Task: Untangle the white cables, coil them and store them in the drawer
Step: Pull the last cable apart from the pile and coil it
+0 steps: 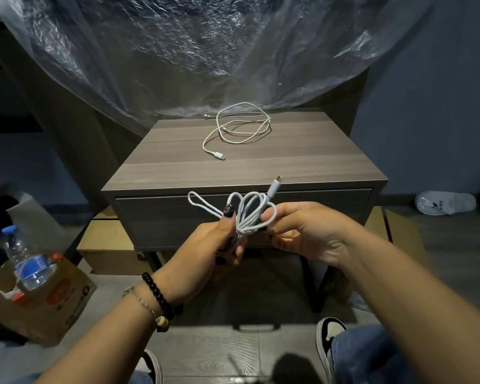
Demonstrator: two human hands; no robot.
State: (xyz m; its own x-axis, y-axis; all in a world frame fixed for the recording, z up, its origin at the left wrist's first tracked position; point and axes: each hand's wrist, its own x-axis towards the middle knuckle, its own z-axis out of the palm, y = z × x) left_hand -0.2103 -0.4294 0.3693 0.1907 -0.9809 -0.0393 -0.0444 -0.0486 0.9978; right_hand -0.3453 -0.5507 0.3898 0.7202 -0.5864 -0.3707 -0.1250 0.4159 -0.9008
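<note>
Both hands meet in front of the closed drawer (178, 214) of a grey wood-grain nightstand, sharing one bundle of white cable (247, 214). The left hand (219, 245), wearing a dark bead bracelet (157, 296) at the wrist, has its fingers curled round the gathered lower part of the bundle, thumb pressed against the strands. The right hand (302, 231) pinches the loops at the bundle's 3 o'clock side between thumb and fingers. Several loops fan upward toward 12 o'clock, one longer loop sticks out toward 10 o'clock, and a connector plug (275, 185) points up toward 1 o'clock. A second white cable (240, 126) lies loosely coiled on the worktop (302, 151) at 12 o'clock from the hands, one plug end trailing toward the front edge. Crinkled clear plastic sheeting (191, 45) hangs behind the nightstand. At 8 o'clock a water bottle (25, 259) stands in an open cardboard box (53, 309) on the floor, and a white slipper (445, 202) lies at 3 o'clock.
</note>
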